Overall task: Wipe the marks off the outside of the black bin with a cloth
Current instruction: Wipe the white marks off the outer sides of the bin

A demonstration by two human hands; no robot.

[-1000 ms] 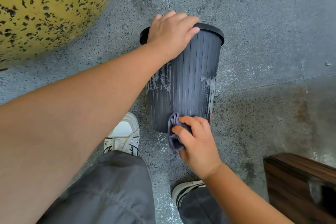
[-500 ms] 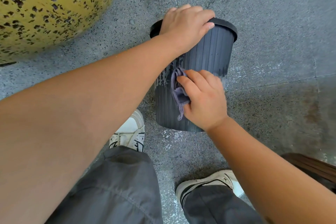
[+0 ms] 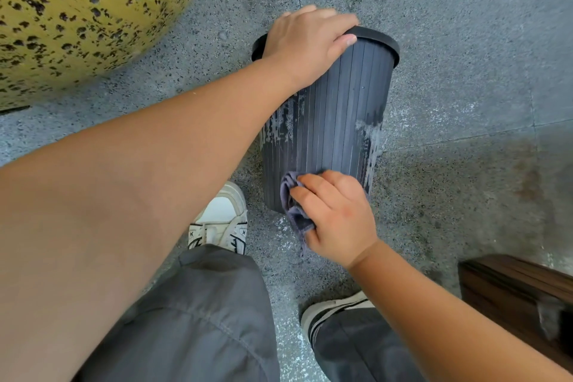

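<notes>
Down the ribbed wall the right hand [image 3: 336, 215] has slid since half a second ago, from mid-height to the base of the black bin [image 3: 335, 124]; it is clamped on the crumpled grey-purple cloth [image 3: 293, 206] and presses it against the lowest part of the near side, with one corner of the cloth hanging below the bin's bottom edge. Over the rim the left hand [image 3: 305, 43] lies as before — palm on top, fingers curled down the outer wall, gripping the bin; the two hands are well apart, one at the top and one at the bottom. The bin stands on the speckled grey floor [image 3: 465, 40], seemingly leaning away from the person, though the wide lens makes that hard to judge. Pale streaky marks [image 3: 280, 127] show on the left of the wall beside the left wrist; a second pale patch [image 3: 370, 139] runs down the right edge. Just near of the bin are two white shoes, the left shoe [image 3: 221, 220] beside its base and the right shoe [image 3: 335, 310] below the right wrist; grey trousers [image 3: 198, 319] cover both legs. A big yellow black-flecked sphere [image 3: 80, 9] fills the upper left; a dark wooden box [image 3: 514, 291] sits at the lower right edge.
</notes>
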